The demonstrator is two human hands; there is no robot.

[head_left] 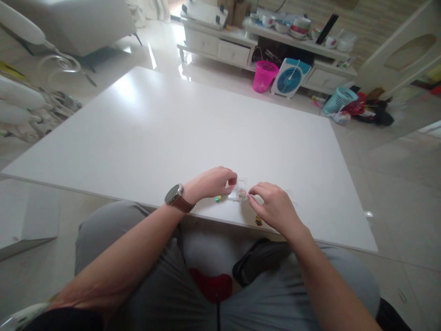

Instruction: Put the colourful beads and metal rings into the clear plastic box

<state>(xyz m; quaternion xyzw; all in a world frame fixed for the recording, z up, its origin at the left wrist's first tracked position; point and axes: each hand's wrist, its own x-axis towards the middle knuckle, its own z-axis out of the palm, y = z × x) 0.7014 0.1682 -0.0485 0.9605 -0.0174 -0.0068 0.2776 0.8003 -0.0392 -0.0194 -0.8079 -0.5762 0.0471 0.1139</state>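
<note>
A small clear plastic box (pixel 233 195) sits near the table's front edge, with tiny coloured pieces (pixel 242 193) in its right part. At its left side is my left hand (pixel 215 182), fingers curled and thumb close to the index finger; what is between them is hidden. My right hand (pixel 274 204) is just right of the box, thumb and index finger drawn together, their tips too small to show what they hold. A green and yellow piece (pixel 218 198) lies under my left wrist side. Below my right hand is a small yellow and dark figure (pixel 258 220).
The white table (pixel 193 133) stretches ahead of me. Something clear (pixel 292 196) lies right of my right hand. Beyond the table stand a pink basket (pixel 264 77), a blue and white fan (pixel 290 79) and a low cabinet (pixel 203 43). A white chair (pixel 20 101) stands left.
</note>
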